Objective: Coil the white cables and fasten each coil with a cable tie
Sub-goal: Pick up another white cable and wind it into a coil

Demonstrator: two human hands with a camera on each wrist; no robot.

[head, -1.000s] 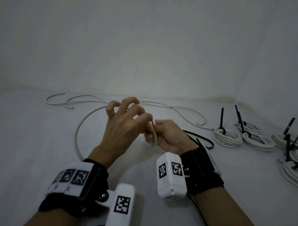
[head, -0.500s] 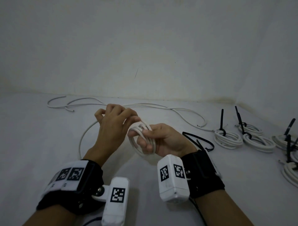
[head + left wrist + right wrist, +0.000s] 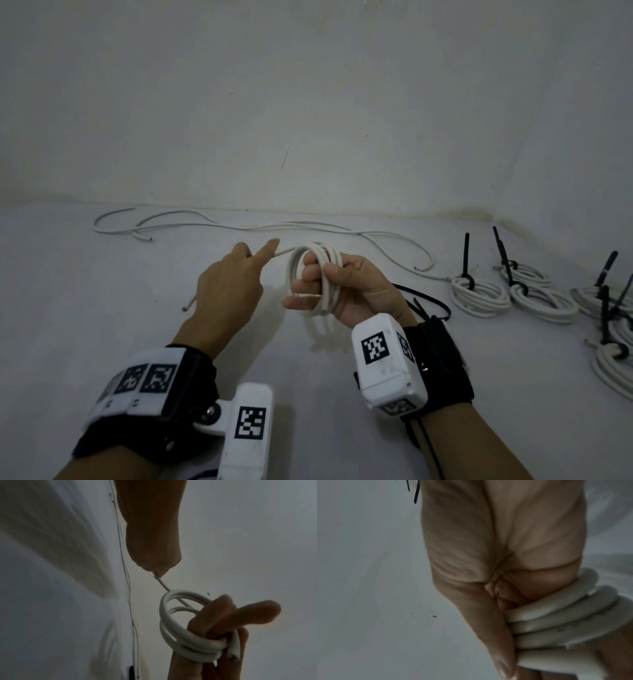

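Two hands work above a pale floor [image 3: 102, 342]. The right hand [image 3: 352, 291] grips a coil of white cable [image 3: 318, 274], its fingers [image 3: 214, 616] curled through the loops and its thumb [image 3: 489, 635] pressed against the strands. Just left of it the left hand [image 3: 229, 287] pinches the coil's thin free end [image 3: 163, 585] between thumb and forefinger, drawing it taut; the other fingers cannot be made out. A loose black cable tie [image 3: 428, 301] lies on the floor just behind the right wrist. Further right sit finished coils [image 3: 479, 294], each cinched with a black tie [image 3: 466, 257] standing upright. Beyond, uncoiled white cables [image 3: 239, 226] trail along the foot of the wall [image 3: 308, 102]
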